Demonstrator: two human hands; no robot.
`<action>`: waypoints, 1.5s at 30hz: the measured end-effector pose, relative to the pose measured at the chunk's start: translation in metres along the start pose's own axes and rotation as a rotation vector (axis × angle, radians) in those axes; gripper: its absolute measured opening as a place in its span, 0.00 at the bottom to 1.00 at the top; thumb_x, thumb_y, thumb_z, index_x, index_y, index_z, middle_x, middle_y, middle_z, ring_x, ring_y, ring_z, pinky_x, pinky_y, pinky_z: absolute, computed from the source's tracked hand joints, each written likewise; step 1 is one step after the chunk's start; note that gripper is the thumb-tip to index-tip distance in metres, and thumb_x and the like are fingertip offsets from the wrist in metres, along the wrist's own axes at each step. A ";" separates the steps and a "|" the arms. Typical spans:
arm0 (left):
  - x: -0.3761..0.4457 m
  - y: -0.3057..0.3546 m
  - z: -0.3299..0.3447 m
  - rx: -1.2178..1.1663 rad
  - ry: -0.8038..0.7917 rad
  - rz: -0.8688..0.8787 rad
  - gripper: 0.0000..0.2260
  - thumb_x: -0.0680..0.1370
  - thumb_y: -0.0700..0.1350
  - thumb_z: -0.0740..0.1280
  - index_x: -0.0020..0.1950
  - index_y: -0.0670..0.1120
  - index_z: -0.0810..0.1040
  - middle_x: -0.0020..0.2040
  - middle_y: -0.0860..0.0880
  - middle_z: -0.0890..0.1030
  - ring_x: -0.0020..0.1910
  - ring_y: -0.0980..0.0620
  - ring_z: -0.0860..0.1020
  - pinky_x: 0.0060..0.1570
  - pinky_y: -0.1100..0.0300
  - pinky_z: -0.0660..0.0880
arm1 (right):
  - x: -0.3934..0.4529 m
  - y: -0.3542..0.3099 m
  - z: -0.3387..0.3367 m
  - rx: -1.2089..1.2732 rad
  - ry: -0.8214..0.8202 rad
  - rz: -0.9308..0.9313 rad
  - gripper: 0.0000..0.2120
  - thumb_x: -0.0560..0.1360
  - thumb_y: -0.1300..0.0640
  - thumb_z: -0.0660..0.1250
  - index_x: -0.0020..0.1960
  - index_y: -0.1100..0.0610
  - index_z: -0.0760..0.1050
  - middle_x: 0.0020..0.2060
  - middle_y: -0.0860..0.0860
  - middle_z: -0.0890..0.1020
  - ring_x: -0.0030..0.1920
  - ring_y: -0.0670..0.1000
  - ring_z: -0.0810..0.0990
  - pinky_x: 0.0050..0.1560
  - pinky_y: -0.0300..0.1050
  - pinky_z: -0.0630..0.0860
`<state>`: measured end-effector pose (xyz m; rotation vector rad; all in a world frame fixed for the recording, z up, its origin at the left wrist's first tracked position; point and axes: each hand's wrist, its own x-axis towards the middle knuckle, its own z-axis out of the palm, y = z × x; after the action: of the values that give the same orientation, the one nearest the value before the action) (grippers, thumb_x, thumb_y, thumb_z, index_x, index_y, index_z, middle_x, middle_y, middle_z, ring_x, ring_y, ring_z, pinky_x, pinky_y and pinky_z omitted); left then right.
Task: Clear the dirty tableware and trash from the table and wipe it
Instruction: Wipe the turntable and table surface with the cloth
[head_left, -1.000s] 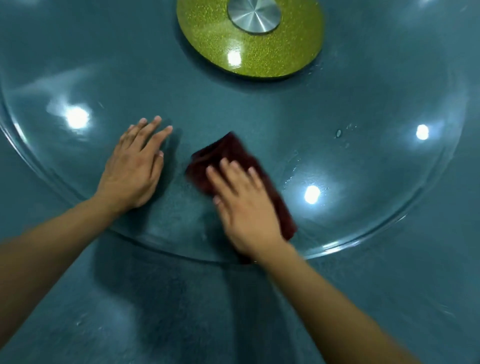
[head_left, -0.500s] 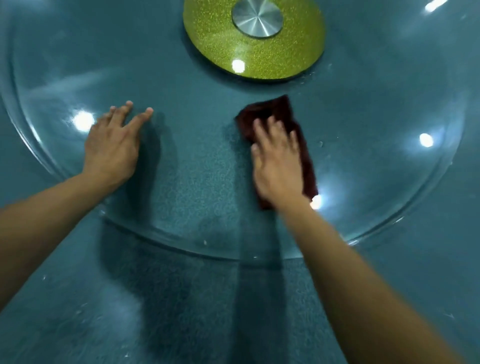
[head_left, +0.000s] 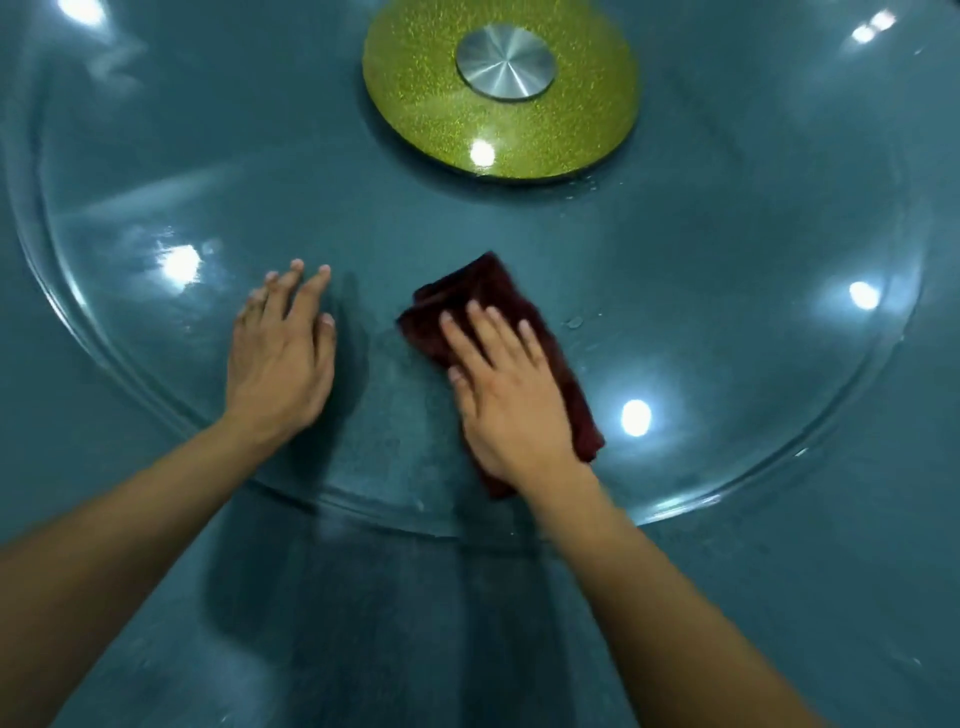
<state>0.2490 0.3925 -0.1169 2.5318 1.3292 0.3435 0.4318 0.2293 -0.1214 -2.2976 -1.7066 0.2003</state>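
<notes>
Cloth (head_left: 498, 306) under right hand (head_left: 511, 395), left hand (head_left: 280, 364) beside

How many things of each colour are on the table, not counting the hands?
Dark red: 1, the cloth
Yellow-green: 1, the disc
Silver: 1, the cap
Clear: 1, the glass turntable
Total: 4

Two hands (head_left: 280, 369), one cloth (head_left: 493, 291), one turntable (head_left: 727, 364)
</notes>
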 end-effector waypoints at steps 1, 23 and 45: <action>-0.004 0.003 0.002 -0.001 0.003 0.004 0.24 0.82 0.50 0.53 0.77 0.45 0.67 0.77 0.38 0.66 0.76 0.35 0.65 0.74 0.38 0.62 | 0.017 0.028 -0.009 -0.022 0.018 0.077 0.26 0.83 0.47 0.51 0.80 0.49 0.60 0.79 0.53 0.61 0.79 0.53 0.58 0.80 0.53 0.49; 0.038 0.034 0.012 -0.339 0.122 -0.011 0.20 0.82 0.39 0.55 0.73 0.42 0.71 0.76 0.43 0.70 0.77 0.42 0.65 0.77 0.43 0.60 | 0.018 -0.032 0.005 0.019 -0.100 -0.174 0.26 0.84 0.49 0.53 0.81 0.50 0.58 0.80 0.52 0.59 0.80 0.51 0.54 0.79 0.55 0.50; 0.106 -0.063 -0.004 0.118 0.072 0.149 0.20 0.85 0.50 0.55 0.76 0.46 0.69 0.76 0.39 0.68 0.75 0.36 0.65 0.73 0.39 0.63 | 0.177 0.111 -0.031 -0.068 0.047 0.144 0.26 0.84 0.46 0.47 0.81 0.49 0.57 0.80 0.53 0.58 0.80 0.52 0.54 0.80 0.53 0.46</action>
<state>0.2584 0.5155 -0.1255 2.7491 1.2219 0.4009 0.5939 0.3644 -0.1157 -2.4561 -1.5492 0.1178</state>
